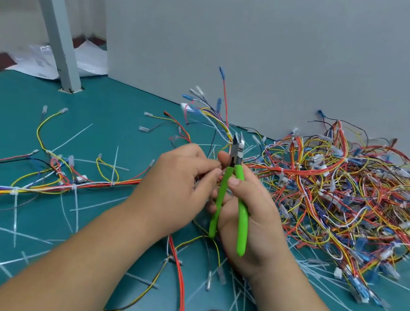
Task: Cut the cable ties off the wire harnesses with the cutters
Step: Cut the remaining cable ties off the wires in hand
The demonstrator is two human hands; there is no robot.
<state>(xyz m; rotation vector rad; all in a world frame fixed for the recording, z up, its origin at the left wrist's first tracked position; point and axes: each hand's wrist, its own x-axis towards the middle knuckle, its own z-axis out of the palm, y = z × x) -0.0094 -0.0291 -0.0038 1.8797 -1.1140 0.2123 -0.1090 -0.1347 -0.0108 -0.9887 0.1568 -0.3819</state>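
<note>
Clamped, right hand (253,214): wrapped round the green-handled steel flush cutters (225,184), blades pointing to 12 o'clock, slightly parted. Pinching, left hand (177,177): fingertips on the hand-held multicoloured wire harness (221,129) at centre, just beside the blades. Step, by my judgement: lining up a white nylon cable tie, which I cannot make out. Next move calls for blades round the tie only, clear of wires. Tangled harness pile (349,200) at 3 o'clock; cut tie strips (115,161) strewn on teal mat (126,108). Writing: none legible; white sheets (41,66) at 10 o'clock, print blurred.
</note>
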